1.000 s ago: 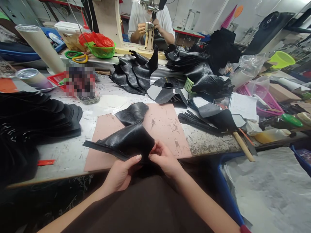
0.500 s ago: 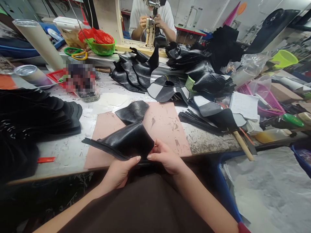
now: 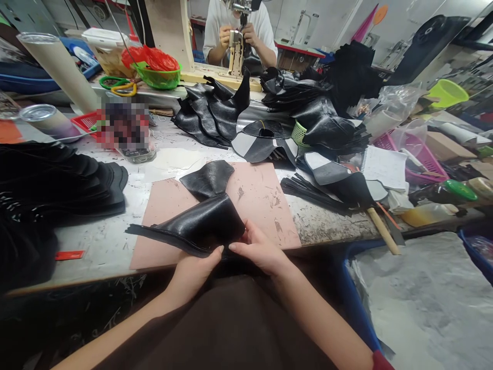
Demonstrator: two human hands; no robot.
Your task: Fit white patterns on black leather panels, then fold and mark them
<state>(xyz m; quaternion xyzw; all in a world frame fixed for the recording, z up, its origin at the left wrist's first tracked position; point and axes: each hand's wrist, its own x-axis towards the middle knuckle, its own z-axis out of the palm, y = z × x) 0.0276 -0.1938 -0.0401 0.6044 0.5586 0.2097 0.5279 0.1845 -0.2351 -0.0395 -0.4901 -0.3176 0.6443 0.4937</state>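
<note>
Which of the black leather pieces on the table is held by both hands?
The folded black leather piece at the pink mat's near edge: left hand and right hand pinch it. The smaller black piece behind lies untouched.

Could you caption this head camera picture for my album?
Both hands, left hand and right hand, pinch a folded black leather piece over a pink mat.
</note>
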